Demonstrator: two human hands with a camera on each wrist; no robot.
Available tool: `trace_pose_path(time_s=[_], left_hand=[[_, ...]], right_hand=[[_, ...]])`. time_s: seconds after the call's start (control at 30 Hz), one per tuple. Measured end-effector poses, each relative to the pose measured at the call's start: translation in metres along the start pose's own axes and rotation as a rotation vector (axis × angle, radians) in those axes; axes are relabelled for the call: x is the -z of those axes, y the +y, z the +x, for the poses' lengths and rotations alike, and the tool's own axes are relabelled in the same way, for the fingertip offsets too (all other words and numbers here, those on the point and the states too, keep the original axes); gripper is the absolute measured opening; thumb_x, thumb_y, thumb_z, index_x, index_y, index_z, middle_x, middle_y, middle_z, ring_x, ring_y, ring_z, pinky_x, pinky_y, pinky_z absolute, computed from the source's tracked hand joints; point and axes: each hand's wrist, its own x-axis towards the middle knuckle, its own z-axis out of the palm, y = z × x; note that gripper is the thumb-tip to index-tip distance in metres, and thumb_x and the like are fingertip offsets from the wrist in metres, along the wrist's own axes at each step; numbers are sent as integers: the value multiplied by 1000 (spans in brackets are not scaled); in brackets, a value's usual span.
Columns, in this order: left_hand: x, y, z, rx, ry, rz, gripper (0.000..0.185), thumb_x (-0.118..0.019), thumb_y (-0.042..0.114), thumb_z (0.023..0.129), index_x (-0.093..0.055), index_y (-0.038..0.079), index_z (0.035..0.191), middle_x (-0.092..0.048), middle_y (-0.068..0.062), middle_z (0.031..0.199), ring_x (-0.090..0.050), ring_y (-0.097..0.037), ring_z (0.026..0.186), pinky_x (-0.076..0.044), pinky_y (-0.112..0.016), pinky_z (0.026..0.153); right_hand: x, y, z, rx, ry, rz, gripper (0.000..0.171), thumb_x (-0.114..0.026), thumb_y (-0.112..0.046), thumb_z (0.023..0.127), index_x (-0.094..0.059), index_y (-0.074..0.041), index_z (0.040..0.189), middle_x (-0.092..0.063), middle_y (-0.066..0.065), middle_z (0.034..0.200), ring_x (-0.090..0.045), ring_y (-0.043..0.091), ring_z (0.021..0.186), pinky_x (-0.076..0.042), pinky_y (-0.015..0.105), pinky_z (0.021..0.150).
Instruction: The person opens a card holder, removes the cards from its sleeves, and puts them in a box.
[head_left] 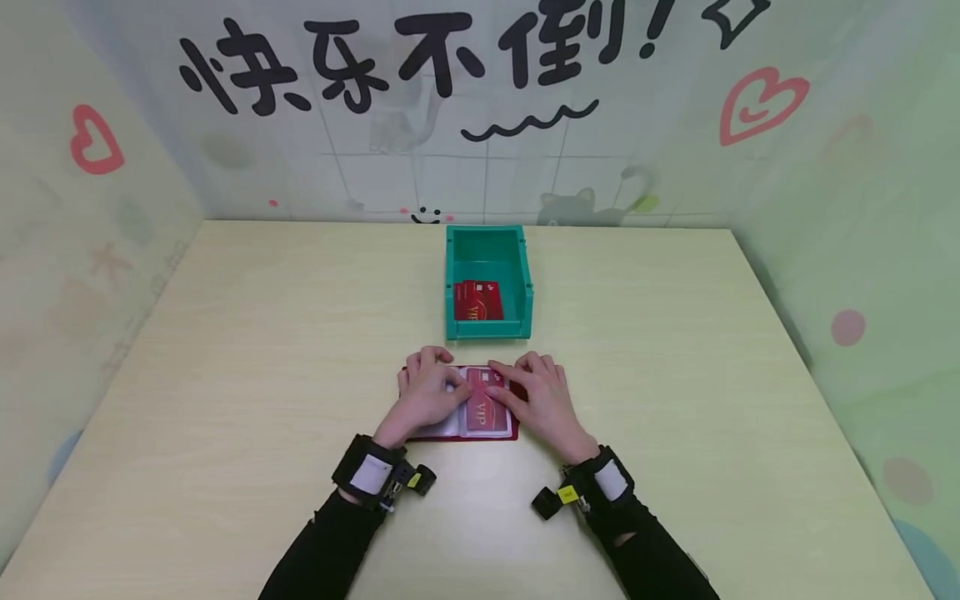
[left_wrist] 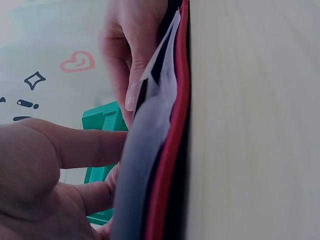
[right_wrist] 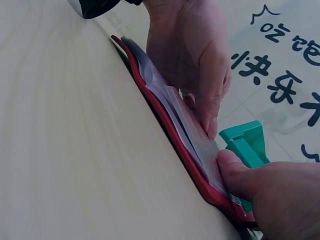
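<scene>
An open red-covered card holder with clear sleeve pages lies on the table. On its right-hand page, a red VIP card shows through the clear sleeve. My left hand holds the holder from the left, its thumb on the page at the card's left edge. From the other side, my right hand pinches the card near its upper part, thumb on its face and index finger at the top edge. In the right wrist view, the right thumb presses the page. The holder's underside is hidden.
Just beyond the holder stands a teal open-topped bin, with several red cards lying in its near part. The pale wooden table meets printed wall panels at the back and both sides.
</scene>
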Motion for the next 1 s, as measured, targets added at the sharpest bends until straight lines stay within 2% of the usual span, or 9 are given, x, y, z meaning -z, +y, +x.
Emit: trace_pose_path(time_s=[0.33,0.63,0.83,1.0], left_hand=[[5,-6,0,12,-2,7,24,-69,23,93,-80,3,96,-42,-14,125,-26,-39,130,-24,-54,105],[12,-6,0,24,-19,32,22,-65,18,96,-80,3,100,-43,-14,125,-28,-39,127,-25,-55,103],[17,-6,-3,50,17,55,25,-68,22,94,-80,1,97,-46,-16,126,-31,-39,128,-30,-56,104],[22,-13,-5,61,37,65,31,-73,29,91,-79,-1,97,-46,-17,127,-34,-37,129,-33,-55,106]], right_hand=[[3,0,1,30,-46,-3,49,-74,-38,89,-66,-20,134,-49,5,95,-42,21,96,-30,35,81],[9,5,1,31,-117,-21,51,-71,-32,93,-61,-17,140,-49,7,103,-43,24,103,-32,39,86],[10,6,1,14,-120,-25,52,-72,-32,92,-61,-18,140,-50,8,103,-44,23,103,-33,40,86],[8,8,0,9,-96,-10,51,-73,-35,91,-62,-19,138,-52,7,102,-45,23,102,-35,39,86]])
